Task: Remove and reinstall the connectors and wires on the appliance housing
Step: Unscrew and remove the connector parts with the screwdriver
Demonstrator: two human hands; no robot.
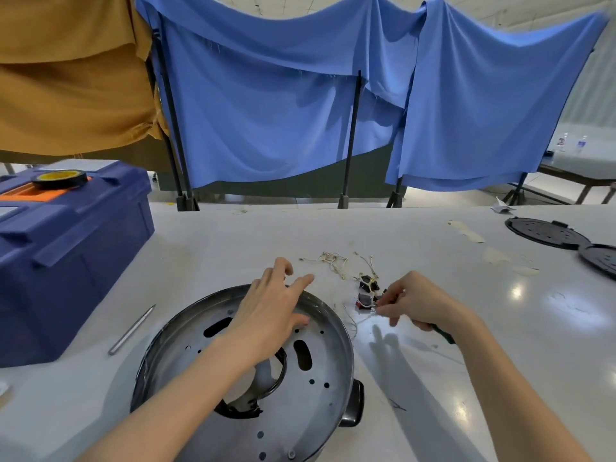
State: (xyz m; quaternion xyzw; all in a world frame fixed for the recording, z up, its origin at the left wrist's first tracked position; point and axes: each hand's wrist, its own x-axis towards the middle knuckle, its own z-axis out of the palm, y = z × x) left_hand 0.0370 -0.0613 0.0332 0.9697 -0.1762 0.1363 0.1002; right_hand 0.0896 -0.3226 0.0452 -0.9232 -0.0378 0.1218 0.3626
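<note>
on the white surface point(433, 248), our left hand point(266, 315) is resting open-fingered on the metal housing point(320, 378) while our right hand point(416, 301) is pinching the connector wires point(366, 301) just beside it.

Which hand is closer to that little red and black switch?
Right. The right hand, gripping a green-handled tool, is at the switch; the left hand is over the housing, farther left.

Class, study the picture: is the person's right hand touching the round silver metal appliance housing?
Apart. The head view shows bare white table between the right hand, which pinches thin wires, and the rim of the round silver metal appliance housing.
</note>
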